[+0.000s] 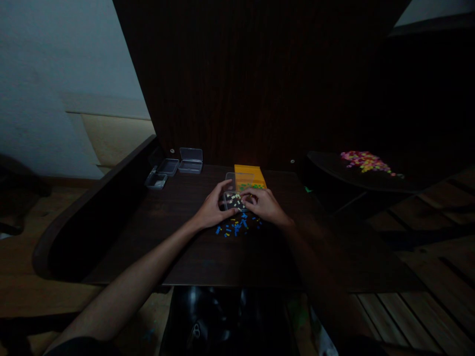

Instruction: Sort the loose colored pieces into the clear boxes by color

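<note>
A small clear plastic box [224, 201] with pale pieces [233, 199] inside stands on the dark table, its hinged lid [230, 182] raised on the far side. My left hand [212, 206] is curved around the box's left side, thumb along the near edge, gripping it. At the right side, my right hand [266, 203] has its thumb and fingers pinched together over the box; whatever is between them is too small to make out. Just in front of the box lie scattered blue and yellow pieces [236, 227]. Behind it is a yellow container [248, 170] with green pieces [256, 186].
Other clear plastic boxes, one open box [190, 167] among them, stand at the back left. A pile of pink and yellow pieces [365, 162] lies on a dark surface to the right. A raised side panel [92, 212] bounds the table's left; a tall dark panel [230, 89] rises behind.
</note>
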